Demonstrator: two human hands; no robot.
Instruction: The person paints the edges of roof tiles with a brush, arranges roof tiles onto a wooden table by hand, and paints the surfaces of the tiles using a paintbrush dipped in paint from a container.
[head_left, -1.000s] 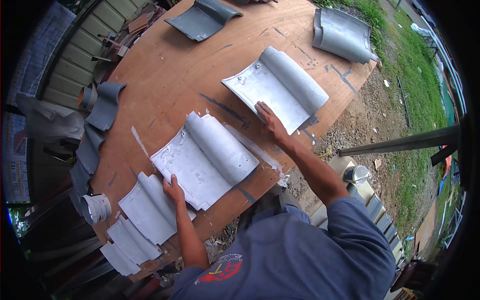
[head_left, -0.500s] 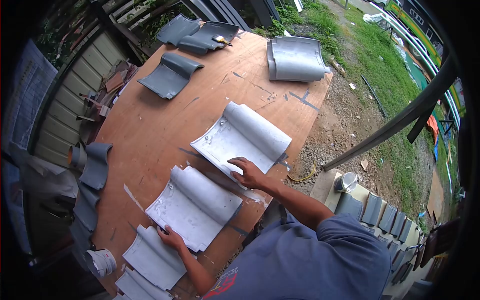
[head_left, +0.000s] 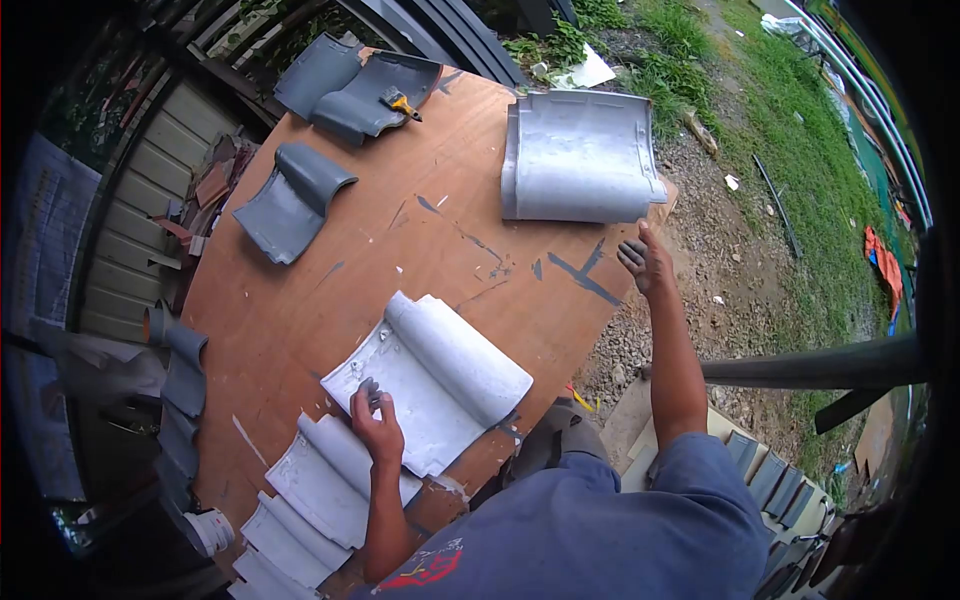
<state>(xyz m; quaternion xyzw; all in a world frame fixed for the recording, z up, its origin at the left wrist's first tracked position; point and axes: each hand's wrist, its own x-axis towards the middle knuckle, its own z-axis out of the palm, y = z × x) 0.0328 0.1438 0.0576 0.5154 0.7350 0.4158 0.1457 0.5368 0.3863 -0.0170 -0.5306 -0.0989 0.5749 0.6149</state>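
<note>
A pale grey, curved roof tile (head_left: pixel 455 355) lies on the plywood table in front of me. My left hand (head_left: pixel 376 420) is over its lower left part, fingers slightly curled and apart, holding nothing; I cannot tell whether it touches the tile. My right hand (head_left: pixel 648 262) reaches out to the table's right edge, fingers spread and nothing in them. It is just below a stack of light grey tiles (head_left: pixel 580 155), apart from it. More pale tiles (head_left: pixel 320 475) lie in a row by my left forearm, partly hidden by it.
Dark grey tiles (head_left: pixel 290 210) sit at the table's far left, with a paint brush (head_left: pixel 400 104) on one. A white bucket (head_left: pixel 210 530) stands at lower left. A dark post (head_left: pixel 810 366) slants in at right. Several tiles (head_left: pixel 765 480) lie at lower right.
My right hand has left the nearer pale tile and stretched out toward the stack. My left hand has moved from the lower tile to over the one above. The view has shifted.
</note>
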